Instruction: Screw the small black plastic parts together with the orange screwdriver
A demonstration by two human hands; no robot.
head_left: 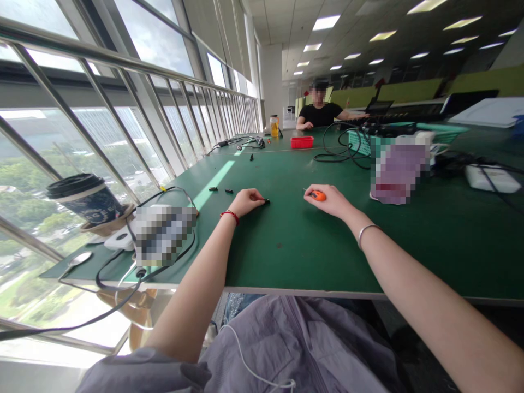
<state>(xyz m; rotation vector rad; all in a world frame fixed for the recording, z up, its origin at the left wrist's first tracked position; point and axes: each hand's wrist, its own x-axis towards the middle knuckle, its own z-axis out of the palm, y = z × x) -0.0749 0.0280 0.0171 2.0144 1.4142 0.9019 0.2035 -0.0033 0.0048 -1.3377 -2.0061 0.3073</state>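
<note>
My left hand (246,202) rests low over the green table, its fingers pinched on a small black part (266,201) whose kind I cannot make out. Across from it, my right hand (332,201) is closed around a short screwdriver (318,195) with an orange and black handle. Its thin metal shaft pokes out towards the left, apart from the black part. Two more small black pieces, one (213,189) and another (228,191), lie just beyond my left hand. A further black piece (251,157) sits farther off.
Cables and a power strip (120,239) crowd the left edge, beside a paper cup (88,199). A red tray (302,142) and a yellow jar (274,126) stand at the back. Right of them are a green basket (359,143) and black cables. A person (321,114) sits opposite.
</note>
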